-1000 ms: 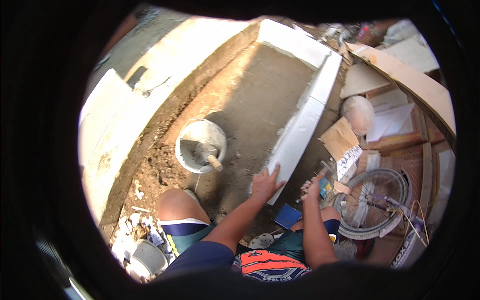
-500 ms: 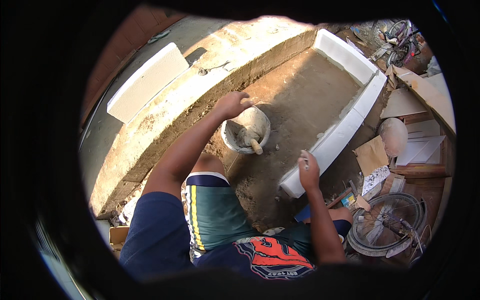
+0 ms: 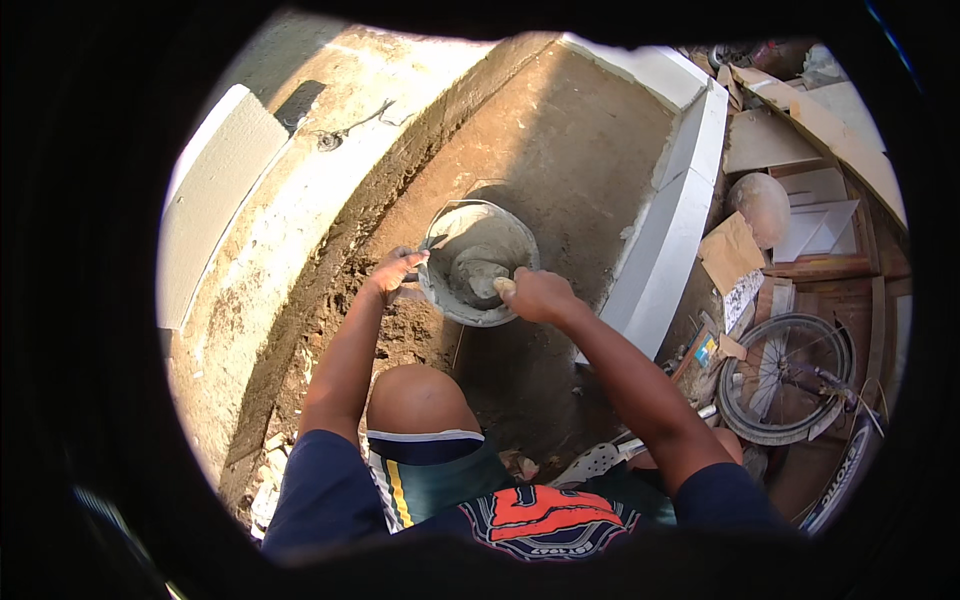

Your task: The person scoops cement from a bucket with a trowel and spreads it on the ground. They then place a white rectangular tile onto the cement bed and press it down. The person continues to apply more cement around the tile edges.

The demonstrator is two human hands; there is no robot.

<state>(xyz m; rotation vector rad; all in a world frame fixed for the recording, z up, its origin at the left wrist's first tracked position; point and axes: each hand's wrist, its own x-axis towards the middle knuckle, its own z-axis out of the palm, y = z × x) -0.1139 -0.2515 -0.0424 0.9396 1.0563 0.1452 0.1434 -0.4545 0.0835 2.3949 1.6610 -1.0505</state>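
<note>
In the middle of the head view stands a bucket (image 3: 478, 225) holding grey, wet mix. My left hand (image 3: 395, 268) is closed on the bucket's left rim. My right hand (image 3: 542, 295) is wrapped round the pale handle of a trowel (image 3: 485, 282), whose mortar-coated blade sits inside the bucket. The bucket stands on a bare dirt bed (image 3: 590, 130), beside a low row of white blocks (image 3: 655, 260) that curves along its right side and far end.
A rough concrete edge (image 3: 260, 300) runs along the left, with a loose white block (image 3: 215, 190) and a cord (image 3: 330, 140) on it. At the right lie boards (image 3: 770, 140), a rounded pale object (image 3: 760, 210), paper scraps (image 3: 730, 260) and a bicycle wheel (image 3: 785, 380).
My left hand has come from the white blocks, through a raised position, onto the bucket rim. My right hand has moved left onto the trowel handle.
</note>
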